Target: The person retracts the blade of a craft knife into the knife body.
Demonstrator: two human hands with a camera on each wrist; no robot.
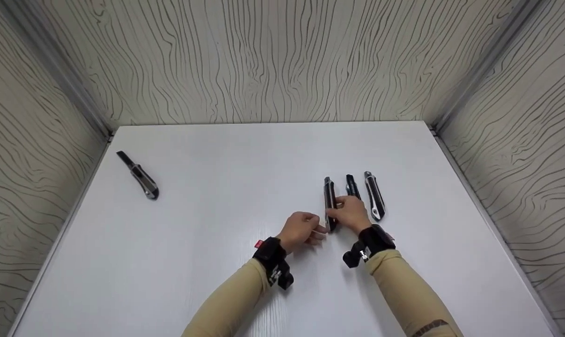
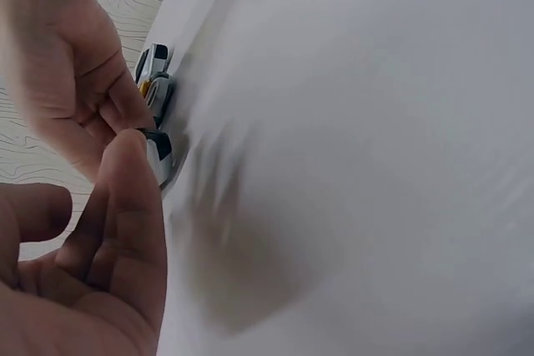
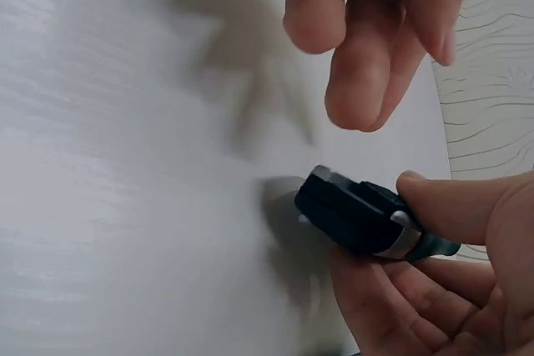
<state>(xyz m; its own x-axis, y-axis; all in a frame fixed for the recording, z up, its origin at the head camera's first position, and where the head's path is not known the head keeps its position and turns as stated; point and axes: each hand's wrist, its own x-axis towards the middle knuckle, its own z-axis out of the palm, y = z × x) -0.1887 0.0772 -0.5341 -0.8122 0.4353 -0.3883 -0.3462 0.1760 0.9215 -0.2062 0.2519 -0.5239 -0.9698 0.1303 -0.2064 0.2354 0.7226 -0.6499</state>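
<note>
My right hand [image 1: 351,213] pinches a dark utility knife [image 1: 329,194] with grey edges between thumb and fingers. In the right wrist view that knife [image 3: 350,214] is seen end-on, raised over its shadow. My left hand [image 1: 301,230] is just left of the knife's near end, its fingers loosely bent. Nothing is in it, and a gap separates its fingertips [image 3: 359,93] from the knife in the right wrist view. A black utility knife [image 1: 352,186], partly hidden by my right hand, lies beside it. Farther right lies another grey-and-black utility knife [image 1: 375,196].
A utility knife [image 1: 142,175] lies slantwise at the table's far left. The white table [image 1: 226,168] meets wood-grain panels [image 1: 263,61] at the back and sides. Both wrists carry black camera straps.
</note>
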